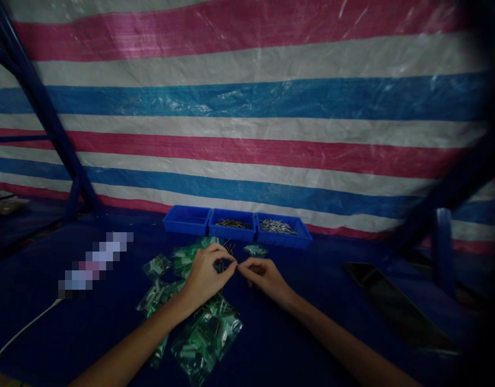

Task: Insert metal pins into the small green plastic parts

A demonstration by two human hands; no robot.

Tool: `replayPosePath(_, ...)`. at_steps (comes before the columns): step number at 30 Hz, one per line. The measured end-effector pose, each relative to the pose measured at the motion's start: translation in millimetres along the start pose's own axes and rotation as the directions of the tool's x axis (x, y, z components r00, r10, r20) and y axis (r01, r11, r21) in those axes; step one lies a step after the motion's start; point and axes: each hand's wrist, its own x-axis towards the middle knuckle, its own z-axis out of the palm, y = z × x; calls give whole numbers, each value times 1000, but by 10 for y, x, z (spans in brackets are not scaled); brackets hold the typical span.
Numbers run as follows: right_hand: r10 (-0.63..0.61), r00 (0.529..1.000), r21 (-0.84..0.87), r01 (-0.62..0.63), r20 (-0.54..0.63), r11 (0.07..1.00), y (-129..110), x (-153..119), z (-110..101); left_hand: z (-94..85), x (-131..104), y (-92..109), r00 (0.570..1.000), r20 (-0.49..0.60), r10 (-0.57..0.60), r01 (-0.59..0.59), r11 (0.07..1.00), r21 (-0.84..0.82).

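Observation:
My left hand [210,270] and my right hand [267,277] meet fingertip to fingertip above the dark blue table. Both are closed in a pinch, with a tiny pale bit showing between them, too small to name. Under and around my left hand lie several clear plastic bags [202,338] with green and whitish pieces inside. Loose thin dark pieces like screws or pins [230,248] lie just behind my left fingers, partly hidden by them. One small clear bag [255,250] rests behind my right hand.
Three joined blue bins stand behind the hands: a left bin [186,228], a middle bin [231,234] with brassy thin pieces, a right bin [285,239] with silvery ones. A dark phone-like slab [396,303] lies right. A blurred-out object [96,263] with a white cable lies left.

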Motion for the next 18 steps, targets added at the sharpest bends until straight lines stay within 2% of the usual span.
replayPosePath(3, -50, 999, -17, 50, 16, 999, 30, 0, 27, -37, 8, -13, 999, 14, 30, -31, 997, 77)
replayPosePath(10, -67, 998, -42, 67, 8, 997, 37, 8, 32, -68, 7, -73, 995, 3, 103, -102, 982, 159)
replayPosePath(15, -101, 994, -118, 106, 49, 987, 28, -8, 45, -117, 52, -108, 991, -42, 123, -117, 984, 137)
replayPosePath(18, -60, 998, -106, 59, -15, 993, 16, -15, 45, -104, 56, -124, 994, -47, 103, -97, 988, 123)
